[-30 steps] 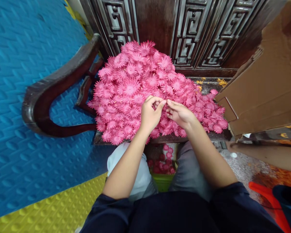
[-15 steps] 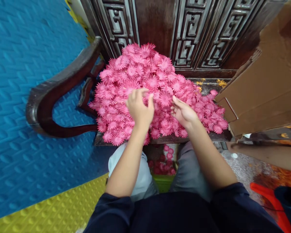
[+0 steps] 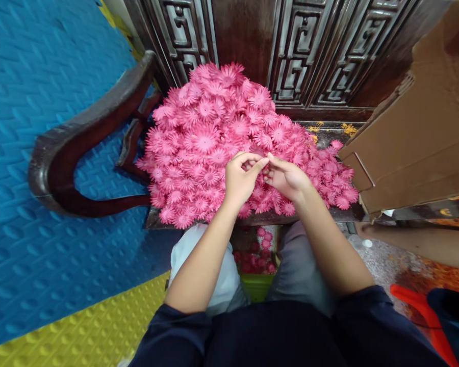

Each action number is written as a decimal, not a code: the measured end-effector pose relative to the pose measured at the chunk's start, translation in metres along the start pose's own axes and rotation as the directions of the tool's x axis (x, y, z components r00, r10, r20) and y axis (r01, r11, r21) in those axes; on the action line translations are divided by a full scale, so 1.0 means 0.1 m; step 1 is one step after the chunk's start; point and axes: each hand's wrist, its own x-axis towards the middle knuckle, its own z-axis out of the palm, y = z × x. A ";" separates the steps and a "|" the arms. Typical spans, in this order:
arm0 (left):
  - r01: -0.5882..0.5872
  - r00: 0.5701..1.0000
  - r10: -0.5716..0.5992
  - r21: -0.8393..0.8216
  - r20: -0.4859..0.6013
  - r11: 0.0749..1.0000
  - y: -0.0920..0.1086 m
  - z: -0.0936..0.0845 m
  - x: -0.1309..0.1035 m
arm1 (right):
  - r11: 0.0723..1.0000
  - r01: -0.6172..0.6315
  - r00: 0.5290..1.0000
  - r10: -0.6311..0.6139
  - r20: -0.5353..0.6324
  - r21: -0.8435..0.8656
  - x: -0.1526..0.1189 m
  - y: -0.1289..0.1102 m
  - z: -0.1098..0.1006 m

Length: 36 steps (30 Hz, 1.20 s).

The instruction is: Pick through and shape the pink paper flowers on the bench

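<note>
The person's left forearm [image 3: 204, 250] slants up toward one o'clock, the right forearm [image 3: 331, 239] toward eleven. The left hand [image 3: 241, 178], back upward, points its pinched thumb and forefinger toward two; the right hand [image 3: 288, 178], palm partly turned up, fingers curled, points toward ten. Their fingertips meet.

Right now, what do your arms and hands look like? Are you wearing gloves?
No gloves: the left grip and the right grip are plain bare hands. The left forearm and right forearm are bare too, with no watch or bracelet showing. Higher up, the left sleeve and right sleeve are short and dark navy.
</note>
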 end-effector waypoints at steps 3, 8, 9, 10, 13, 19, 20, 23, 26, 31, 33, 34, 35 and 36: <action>-0.003 1.000 0.003 0.012 0.008 1.000 0.02 -0.01 -0.01 | 1.000 0.005 1.000 -0.005 0.017 -0.004 0.00 0.00 -0.01; -0.040 0.999 0.040 0.085 0.000 0.996 0.03 -0.02 -0.02 | 0.997 0.061 0.998 -0.062 -0.025 -0.040 -0.03 0.01 0.01; -0.049 0.999 0.049 0.102 -0.001 0.994 0.03 -0.02 -0.02 | 0.996 0.077 0.996 -0.078 -0.033 -0.051 -0.03 0.00 0.02; -0.056 0.998 0.057 0.116 -0.005 0.992 0.02 -0.02 -0.02 | 0.994 0.090 0.995 -0.092 -0.038 -0.060 -0.04 0.00 0.02; -0.067 0.996 0.073 0.133 -0.042 0.989 0.00 -0.04 -0.02 | 0.991 0.110 0.993 -0.112 -0.031 -0.075 -0.04 0.00 0.02; -0.093 0.993 0.106 0.189 -0.056 0.978 -0.02 -0.07 -0.02 | 0.980 0.157 0.985 -0.164 -0.055 -0.121 -0.01 0.05 0.02; -0.104 0.992 0.117 0.206 -0.053 0.973 -0.02 -0.06 -0.03 | 0.975 0.176 0.980 -0.187 -0.073 -0.138 0.00 0.07 0.02; -0.140 0.986 0.156 0.233 -0.054 0.962 -0.02 -0.06 -0.03 | 0.965 0.211 0.969 -0.228 -0.101 -0.155 0.02 0.10 0.03; -0.150 0.974 0.185 0.241 -0.130 0.959 -0.02 -0.12 0.02 | 0.967 0.220 0.963 -0.236 -0.131 -0.128 0.04 0.08 -0.01; -0.033 0.800 0.243 0.365 -0.548 0.931 -0.12 -0.45 0.25 | 0.962 0.248 0.927 -0.269 -0.260 -0.112 0.06 -0.01 -0.16; 0.016 0.785 0.224 0.380 -0.578 0.925 -0.16 -0.56 0.33 | 0.966 0.245 0.926 -0.259 -0.276 -0.083 0.06 -0.02 -0.17; 0.025 0.786 0.222 0.390 -0.577 0.921 -0.17 -0.58 0.34 | 0.969 0.241 0.928 -0.249 -0.277 -0.063 0.05 -0.02 -0.16; 0.018 0.794 0.234 0.407 -0.561 0.913 -0.16 -0.58 0.33 | 0.971 0.237 0.931 -0.239 -0.276 -0.043 0.05 -0.01 -0.14; -0.005 0.808 0.260 0.435 -0.529 0.901 -0.15 -0.56 0.31 | 0.972 0.233 0.935 -0.231 -0.269 -0.027 0.04 0.00 -0.12</action>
